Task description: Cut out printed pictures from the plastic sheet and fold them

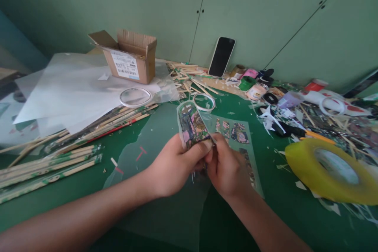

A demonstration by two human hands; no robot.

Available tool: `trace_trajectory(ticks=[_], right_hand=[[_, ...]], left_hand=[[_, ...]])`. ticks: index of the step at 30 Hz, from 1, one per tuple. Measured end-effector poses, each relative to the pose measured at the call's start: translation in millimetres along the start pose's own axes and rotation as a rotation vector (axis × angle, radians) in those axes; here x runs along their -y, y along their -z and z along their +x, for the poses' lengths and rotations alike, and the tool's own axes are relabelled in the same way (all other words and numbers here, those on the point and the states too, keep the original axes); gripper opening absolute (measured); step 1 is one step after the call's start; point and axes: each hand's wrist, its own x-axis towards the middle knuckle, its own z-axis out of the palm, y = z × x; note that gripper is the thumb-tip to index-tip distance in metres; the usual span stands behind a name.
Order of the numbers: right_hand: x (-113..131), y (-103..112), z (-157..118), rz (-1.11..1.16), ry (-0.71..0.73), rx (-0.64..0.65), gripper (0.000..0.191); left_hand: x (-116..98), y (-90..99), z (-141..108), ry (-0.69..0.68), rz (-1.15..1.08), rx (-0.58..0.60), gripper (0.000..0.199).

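A patterned cutout piece (193, 124) with a clear film border stands upright in front of me. My left hand (180, 161) pinches its lower part between thumb and fingers. Closed at the piece's lower right corner is my right hand (228, 165), its fingertips touching those of the left; what it grips there is hidden. Behind and under the hands lies a translucent sheet (245, 120) bearing several more patterned pieces (239, 133). Beyond the held piece rests a small white ring (203, 102).
An open cardboard box (132, 57) stands at the back left by another ring (135, 97). Wrapped sticks (53, 169) lie left. A phone (222, 57) leans on the green wall. A big yellow tape roll (330, 169) and scraps crowd the right.
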Motion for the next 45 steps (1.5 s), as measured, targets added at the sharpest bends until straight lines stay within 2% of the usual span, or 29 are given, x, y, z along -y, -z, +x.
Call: trace_trajectory(ticks=[3,6,8,12,15,18,20,22,25,29,36,38,43,45], right_hand=[[-4.5,5.0,1.0,0.199,-0.073,0.062,0.011],[-8.1,10.2,1.7,0.467,-0.245,0.049,0.012],[-8.8,11.7,2.4,0.655,-0.357,0.05,0.018],[-9.5,11.8,4.9,0.897,-0.485,0.159,0.019],[-12.2,12.4,6.0,0.895,-0.537,0.149,0.022],[-13.2,13.7,5.3,0.881,-0.572,0.145,0.025],[-11.4,14.0,4.2,0.938,-0.56,0.21,0.026],[-9.0,13.3,2.8,1.029,-0.543,0.279,0.025],[-6.9,11.6,1.4,1.09,-0.544,0.259,0.028],[-6.6,11.5,2.2,0.961,-0.509,0.19,0.029],[-4.2,14.6,4.3,0.853,-0.478,0.259,0.036],[-5.2,14.4,4.3,0.856,-0.477,0.266,0.036],[-6.4,14.4,4.6,0.881,-0.498,0.295,0.036],[-5.5,15.4,4.7,0.865,-0.49,0.314,0.037]], left_hand=[[-6.3,2.9,2.2,-0.006,0.02,-0.044,0.029],[-8.3,5.8,3.7,-0.014,0.077,-0.067,0.029],[-4.9,7.2,3.4,-0.009,0.151,-0.021,0.028],[2.4,9.5,0.6,-0.01,0.284,0.069,0.026],[-0.8,14.0,1.7,0.003,0.354,0.073,0.026],[-5.7,19.7,7.6,-0.099,0.246,-0.016,0.022],[-6.3,22.1,11.4,-0.156,0.161,-0.112,0.022],[-5.3,22.4,12.8,-0.159,0.115,-0.149,0.022],[-4.3,19.4,9.5,-0.102,0.094,-0.093,0.021],[-6.2,14.3,3.1,-0.045,0.13,-0.008,0.017],[-10.2,13.5,2.2,-0.052,0.188,0.149,0.014],[-10.8,14.0,2.3,-0.052,0.221,0.15,0.017],[-9.5,15.8,1.7,-0.11,0.341,0.05,0.025],[-8.2,17.0,2.1,-0.099,0.334,0.063,0.024]])
